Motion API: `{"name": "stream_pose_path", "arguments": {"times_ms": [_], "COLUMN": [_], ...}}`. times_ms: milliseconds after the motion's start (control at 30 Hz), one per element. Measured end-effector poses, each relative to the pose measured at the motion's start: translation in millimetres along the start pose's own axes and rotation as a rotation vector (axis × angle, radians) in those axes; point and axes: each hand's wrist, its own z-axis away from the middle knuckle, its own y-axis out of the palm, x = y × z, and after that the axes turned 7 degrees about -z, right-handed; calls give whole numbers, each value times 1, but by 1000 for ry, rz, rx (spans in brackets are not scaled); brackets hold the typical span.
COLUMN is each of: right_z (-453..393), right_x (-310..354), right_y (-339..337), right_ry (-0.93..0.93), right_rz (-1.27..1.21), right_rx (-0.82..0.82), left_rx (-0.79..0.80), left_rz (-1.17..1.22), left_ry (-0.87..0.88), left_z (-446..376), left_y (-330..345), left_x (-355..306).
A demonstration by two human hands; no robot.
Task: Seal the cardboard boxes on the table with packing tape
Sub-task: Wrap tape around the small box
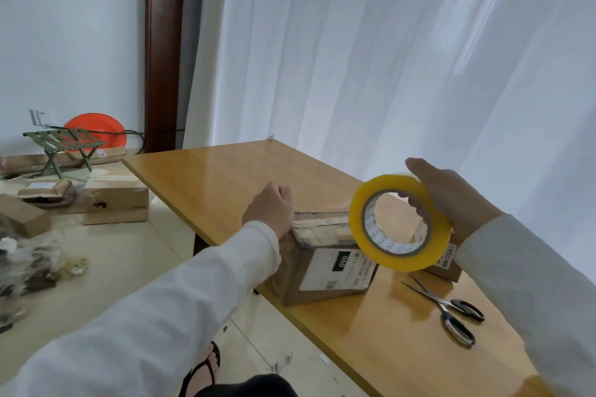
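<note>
In the middle of the frame a cardboard box (322, 264) stands at the near-left edge of the wooden table (225, 177). A white label with "060" is on its front side, and some strips of tape already cross its top. The left hand (271, 209) lies on the left end of the box top with the fingers curled; whether they pinch the tape end I cannot tell, because the back of the hand hides them. The right hand (451, 200), at the middle right of the frame, grips a yellow roll of packing tape (400, 222) and holds it in the air above the right part of the box, fingers through the core and thumb over the outside. A second, smaller box (445, 264) is partly hidden behind the roll. Scissors (451, 309) lie on the table at the lower right, blades slightly apart. At the left of the frame, on the floor, more cardboard boxes (113, 203) and a small folding stool (64, 141) are seen.
</note>
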Motion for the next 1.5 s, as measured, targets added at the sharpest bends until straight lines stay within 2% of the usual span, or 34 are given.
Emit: {"name": "stream_pose_path", "arguments": {"times_ms": [100,167,233,400,533,633,767,833,900,1100,1300,1500], "right_z": [-4,-8,-13,-19,-32,-36,-35,-34,-31,-25,-31,-40], "right_x": [5,7,11,36,22,12,9,7,7,6,26,4], "right_y": [2,-2,-9,-19,15,25,21,20,18,10,20,39], "right_ry": [-133,-149,-157,-110,-80,-69,-114,-141,-170,-117,-179,-116], "right_rz": [185,218,214,-14,70,83,42,29,33,-25,-121,-14], "right_rx": [-61,-24,-5,34,19,28,27,16,21,54,-12,26], "left_rx": [59,78,33,-82,-37,44,156,135,92,66,-86,-96], "left_rz": [113,299,385,478,375,363,710,830,881,876,775,636], "left_ry": [-18,-40,-12,48,-10,-97,-382,-484,-510,-420,-276,-200], "left_z": [10,13,12,-7,-27,-29,-3,14,25,30,3,-11], "left_y": [5,-1,-13,-37,-44,-37,-4,11,18,3,-18,-23], "left_x": [6,1,-9,-26,-17,-3,7,9,9,6,0,11]}}
